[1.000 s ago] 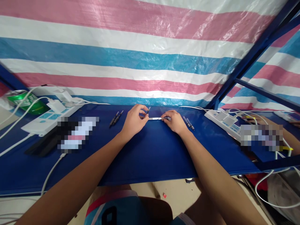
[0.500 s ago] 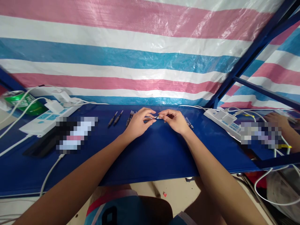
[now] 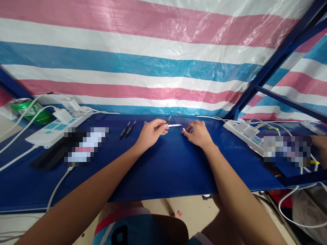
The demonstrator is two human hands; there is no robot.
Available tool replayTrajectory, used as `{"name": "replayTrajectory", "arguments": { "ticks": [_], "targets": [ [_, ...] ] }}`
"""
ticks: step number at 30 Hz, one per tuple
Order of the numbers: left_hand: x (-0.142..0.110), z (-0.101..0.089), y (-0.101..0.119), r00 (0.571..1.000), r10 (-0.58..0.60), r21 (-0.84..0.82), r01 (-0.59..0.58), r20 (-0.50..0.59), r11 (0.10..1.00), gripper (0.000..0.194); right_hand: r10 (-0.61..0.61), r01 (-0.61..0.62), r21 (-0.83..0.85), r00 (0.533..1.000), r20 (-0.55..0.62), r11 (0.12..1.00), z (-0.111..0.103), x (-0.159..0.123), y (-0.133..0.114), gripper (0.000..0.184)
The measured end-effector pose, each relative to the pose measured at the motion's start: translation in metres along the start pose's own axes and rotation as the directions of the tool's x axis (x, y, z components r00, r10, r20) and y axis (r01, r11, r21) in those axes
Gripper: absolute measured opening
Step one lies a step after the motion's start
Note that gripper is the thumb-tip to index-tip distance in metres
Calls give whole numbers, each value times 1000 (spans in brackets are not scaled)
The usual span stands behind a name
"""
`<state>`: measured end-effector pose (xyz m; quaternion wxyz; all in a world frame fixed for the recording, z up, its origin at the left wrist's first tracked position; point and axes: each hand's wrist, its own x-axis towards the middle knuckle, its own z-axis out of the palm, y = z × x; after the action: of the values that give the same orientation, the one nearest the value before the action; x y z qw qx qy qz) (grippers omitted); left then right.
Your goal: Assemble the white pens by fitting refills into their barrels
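My left hand is closed, with thumb and fingers pinched around slim pen parts. A white pen-like barrel reaches right from its fingertips, and a thin dark stick points upward there. My right hand is curled low over the table, apart from the left, with a small white piece at its thumb and fingertips. Dark slender pieces show partly under its fingers. Left of my left hand lie two dark pen parts side by side; several more are mostly hidden behind that hand.
A white power strip with plugs and a green can stand on the left of the blue table. Another power strip and cables lie right. Two blurred-out devices rest on the sides. Another person's hand shows far right.
My hands were together over a small slim piece; they have come apart. My right hand has moved right and down over the pieces there. The white barrel and upright stick now show at my left fingertips.
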<state>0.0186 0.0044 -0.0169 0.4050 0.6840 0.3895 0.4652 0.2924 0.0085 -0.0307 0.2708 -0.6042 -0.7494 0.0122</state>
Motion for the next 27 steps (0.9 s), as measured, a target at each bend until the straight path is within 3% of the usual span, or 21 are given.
{"name": "replayTrajectory", "arguments": {
  "ticks": [5, 10, 12, 15, 18, 22, 27],
  "targets": [
    [3, 2, -4, 1000, 10, -25, -9, 30, 1000, 33, -19, 18, 36, 999, 42, 999, 6, -1, -7, 32],
    [3, 0, -6, 995, -73, 41, 70, 70, 997, 39, -59, 57, 294, 998, -2, 954, 1, 2, -12, 32],
    [3, -1, -5, 996, -57, 130, 47, 72, 990, 39, -35, 39, 481, 999, -17, 876, -4, 3, -15, 37],
    [1, -3, 0, 998, -7, 263, -11, 67, 965, 39, -23, -36, 747, 997, 68, 664, -9, 3, -22, 44],
    [0, -4, 5, 995, 52, 346, -80, 88, 935, 34, -59, -40, 835, 994, 87, 549, -11, 2, -28, 45],
    [-1, -4, 9, 982, 118, 381, -168, 150, 909, 30, -106, 61, 798, 994, 3, 599, -11, 2, -29, 36],
    [-1, -5, 10, 970, 145, 432, -217, 195, 875, 30, -141, 123, 682, 990, -30, 721, -11, 1, -25, 26]
  ]
}}
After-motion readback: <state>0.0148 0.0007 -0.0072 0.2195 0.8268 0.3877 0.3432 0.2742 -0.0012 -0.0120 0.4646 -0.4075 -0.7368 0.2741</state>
